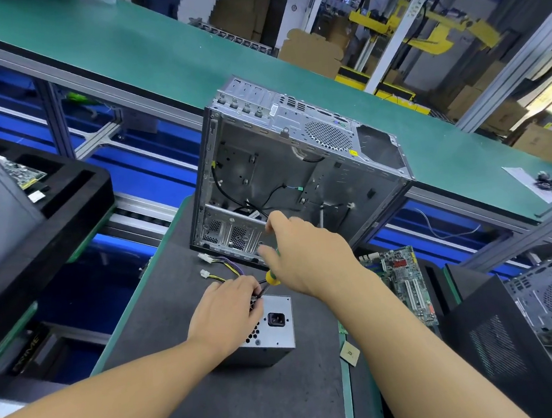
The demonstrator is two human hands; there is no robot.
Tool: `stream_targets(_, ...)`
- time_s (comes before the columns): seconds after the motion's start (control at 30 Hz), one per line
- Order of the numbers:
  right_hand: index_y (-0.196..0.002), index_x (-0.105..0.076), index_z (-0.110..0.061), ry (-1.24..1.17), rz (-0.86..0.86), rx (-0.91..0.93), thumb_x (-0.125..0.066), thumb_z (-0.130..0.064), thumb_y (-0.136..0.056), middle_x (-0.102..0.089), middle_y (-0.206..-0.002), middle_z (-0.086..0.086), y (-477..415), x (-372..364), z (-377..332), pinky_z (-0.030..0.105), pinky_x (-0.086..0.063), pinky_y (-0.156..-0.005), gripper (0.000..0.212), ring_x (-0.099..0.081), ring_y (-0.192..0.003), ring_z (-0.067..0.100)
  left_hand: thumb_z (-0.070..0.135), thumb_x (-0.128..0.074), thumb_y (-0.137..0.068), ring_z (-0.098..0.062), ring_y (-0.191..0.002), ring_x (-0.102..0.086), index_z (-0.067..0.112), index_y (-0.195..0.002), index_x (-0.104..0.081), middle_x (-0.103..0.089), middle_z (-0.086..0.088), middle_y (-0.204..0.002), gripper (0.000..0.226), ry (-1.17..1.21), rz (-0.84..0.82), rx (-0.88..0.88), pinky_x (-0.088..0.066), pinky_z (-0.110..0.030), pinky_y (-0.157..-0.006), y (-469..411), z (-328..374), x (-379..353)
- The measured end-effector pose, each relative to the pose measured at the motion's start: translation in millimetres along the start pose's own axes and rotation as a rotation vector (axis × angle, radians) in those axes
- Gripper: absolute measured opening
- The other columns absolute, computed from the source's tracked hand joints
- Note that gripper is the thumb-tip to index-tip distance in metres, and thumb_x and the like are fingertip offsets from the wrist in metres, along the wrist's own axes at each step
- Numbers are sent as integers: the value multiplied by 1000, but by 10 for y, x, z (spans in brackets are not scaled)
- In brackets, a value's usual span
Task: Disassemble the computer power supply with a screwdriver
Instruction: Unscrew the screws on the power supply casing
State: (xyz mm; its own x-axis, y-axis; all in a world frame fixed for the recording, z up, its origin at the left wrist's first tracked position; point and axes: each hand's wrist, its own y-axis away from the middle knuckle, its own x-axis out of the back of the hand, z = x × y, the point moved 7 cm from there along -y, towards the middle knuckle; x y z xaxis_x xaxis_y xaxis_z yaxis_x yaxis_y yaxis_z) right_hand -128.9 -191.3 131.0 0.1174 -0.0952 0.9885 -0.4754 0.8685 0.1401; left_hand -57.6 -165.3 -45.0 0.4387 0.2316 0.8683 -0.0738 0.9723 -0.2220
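power supply (280, 338) sits on the dark surface (239, 397) right in front of you, silver face with the mains socket turned up toward you, just this side of the open computer case (298, 173).

your left grip (229, 311) lies on top of the supply, fingers curled over its far upper edge where the wire bundle (226, 267) comes out. it hides most of the vent holes.

your right grip (310, 259) is wrapped round the screwdriver (272, 277). only the yellow-green handle end and a short run of dark shaft show below the palm. the shaft slopes down to the supply's far top corner, right at your left fingertips. can't tell if the tip is seated on a screw, the fingers cover it.

the bundle runs left across the surface and ends in two white connectors (204, 257), lying loose near the case's front corner.

the case stands on its side with the open side facing you, a few black cables hanging inside.

right of the surface: a green motherboard (406, 284) lying flat, a small square chip (349, 353) near its lower edge, a black tower (503, 338) beyond that.

green conveyor belt (151, 52) runs behind the case.
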Motion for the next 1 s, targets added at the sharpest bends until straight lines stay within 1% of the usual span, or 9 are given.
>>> stream_targets(0.1, -120, -42, -20, -18, 27, 28, -44, -27, -99, -57, -107, 4, -7, -12, -25, 37, -42, -64, 22, -52, -79, 31, 41, -44, -94, -8, -81, -58, 32, -99, -53, -63, 15, -88, 14, 11, 1, -2, -45, -31, -85, 0, 1, 5)
stream_targets(0.23, -115, -45, -23, -69, -57, 80, -52, -15, -91, -42, -112, 2, -6, -40, -26, 36, -39, -66, 26, -45, -89, 28, 39, -46, -94, -11, -81, -59, 30, -99, -55, -64, 13, -89, 13, 15, -2, 5, -45, -32, -85, 3, 11, 15)
stream_targets(0.33, -114, -47, -24, -44, -92, 76, -57, -26, -91, -42, -116, 1, 6, -44, -20, 36, -37, -69, 26, -46, -99, 28, 39, -47, -94, -13, -82, -59, 30, -98, -55, -64, 12, -88, 13, 10, -1, 14, -43, -32, -83, -4, 25, 36)
stream_targets(0.47, -116, -46, -20, 35, 21, 17, -35, -46, -101, -53, -107, 0, 6, 15, -7, 38, -37, -67, 32, -57, -89, 32, 40, -47, -94, -13, -81, -58, 30, -99, -55, -63, 13, -89, 13, 18, -2, 19, -42, -30, -82, 5, 34, 48)
stream_targets(0.53, -116, -44, -18, 52, 45, 40, -31, -39, -104, -54, -101, 0, 8, 19, -22, 37, -36, -65, 27, -56, -83, 32, 40, -47, -94, -12, -81, -58, 30, -100, -55, -63, 13, -90, 14, 20, -6, 24, -42, -30, -83, 7, 31, 48)
stream_targets(0.63, -120, -44, -20, 18, 1, 58, -39, -24, -100, -46, -107, 1, 11, 7, -20, 35, -37, -65, 21, -50, -79, 30, 40, -48, -94, -12, -80, -58, 30, -100, -56, -63, 13, -89, 14, 27, -12, 29, -43, -30, -83, -1, 29, 46)
stream_targets(0.77, -118, -44, -25, -107, -94, 39, -48, -28, -90, -34, -106, -2, 17, -17, -16, 36, -35, -73, 28, -40, -90, 26, 38, -51, -92, -13, -73, -52, 31, -91, -49, -57, 13, -79, 8, 14, 3, 30, -39, -30, -76, 6, 39, 66)
stream_targets(0.9, -116, -42, -20, 4, -16, -6, -35, -42, -101, -48, -106, 1, 35, 14, -11, 37, -35, -67, 28, -46, -79, 31, 40, -47, -92, -11, -75, -53, 32, -92, -48, -57, 14, -81, 7, 31, 1, 32, -39, -29, -78, 12, 33, 59)
stream_targets(1.0, -116, -41, -18, 42, 31, 22, -31, -34, -104, -53, -104, 2, 28, 30, -21, 36, -36, -65, 23, -51, -79, 32, 40, -47, -92, -10, -78, -55, 31, -99, -54, -62, 14, -87, 13, 35, -1, 27, -42, -30, -83, 12, 27, 46)
